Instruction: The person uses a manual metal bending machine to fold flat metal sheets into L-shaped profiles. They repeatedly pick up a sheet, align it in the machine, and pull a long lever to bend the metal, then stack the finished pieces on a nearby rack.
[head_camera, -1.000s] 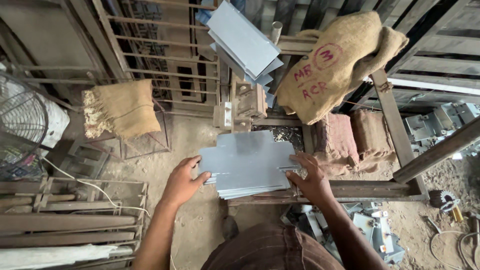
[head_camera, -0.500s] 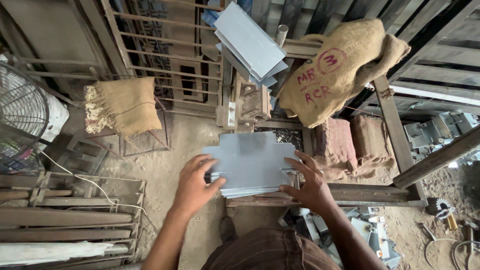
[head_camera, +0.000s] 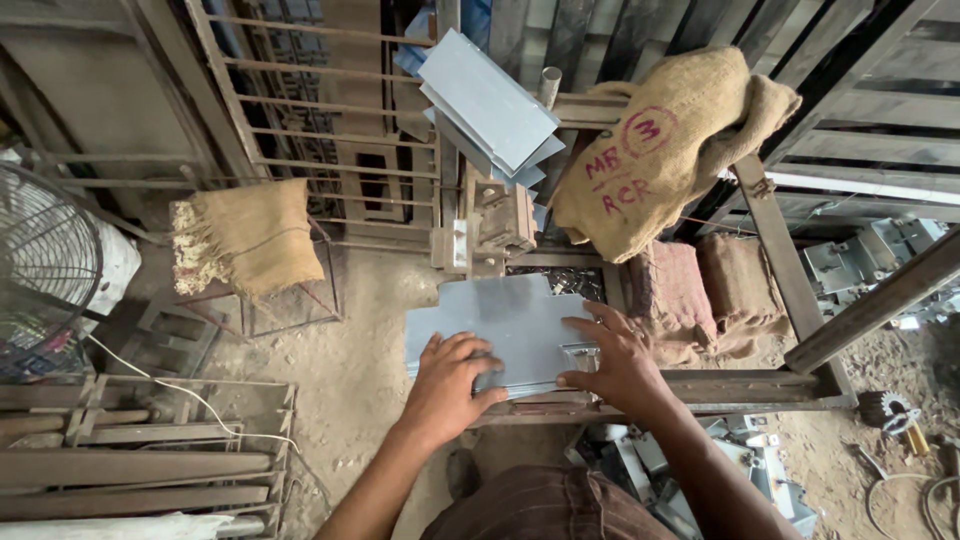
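A stack of flat grey metal sheets (head_camera: 505, 320) lies on a low steel frame (head_camera: 740, 390) in front of me. My left hand (head_camera: 452, 378) rests palm down on the near left part of the top sheet, fingers bent at its edge. My right hand (head_camera: 612, 355) presses on the stack's right edge, fingers spread. Just beyond the stack stands a small metal press tool (head_camera: 490, 232). Behind it, more grey sheets (head_camera: 490, 105) lean against a barred rack.
A burlap sack (head_camera: 665, 145) with red marks hangs over the frame at upper right. Another burlap cloth (head_camera: 250, 235) drapes a stand at left. A wire fan guard (head_camera: 45, 270) sits far left; metal frames (head_camera: 140, 465) lie lower left, scrap parts (head_camera: 740, 470) lower right.
My left hand has moved from the stack's left edge onto the top sheet, nearer the middle. The right hand stays at the right edge. The view has shifted slightly.
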